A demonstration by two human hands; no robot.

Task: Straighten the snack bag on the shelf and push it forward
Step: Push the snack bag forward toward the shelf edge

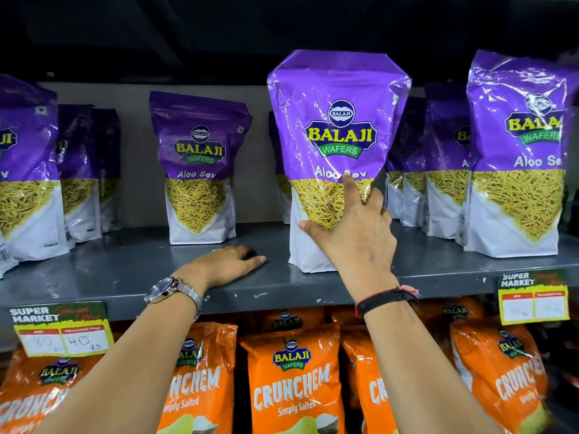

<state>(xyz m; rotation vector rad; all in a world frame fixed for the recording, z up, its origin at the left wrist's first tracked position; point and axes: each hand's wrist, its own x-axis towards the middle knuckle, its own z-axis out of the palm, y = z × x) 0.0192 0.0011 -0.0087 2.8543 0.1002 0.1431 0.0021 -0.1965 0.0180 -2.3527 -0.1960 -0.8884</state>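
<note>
A purple and white snack bag (335, 130) labelled Aloo Sev stands upright near the front edge of the grey metal shelf (141, 277), in the middle of the view. My right hand (351, 233) lies against the bag's lower front, fingers spread, index fingertip on the printed name and thumb at its left side. My left hand (225, 266) rests palm down on the shelf, just left of the bag and apart from it. A watch is on the left wrist, a black band on the right.
More Aloo Sev bags stand on the same shelf: one set back (199, 170), others at the far left (25, 170) and right (517, 158). Orange Crunchem bags (293, 380) fill the shelf below. Price tags (62, 330) hang on the shelf's front lip.
</note>
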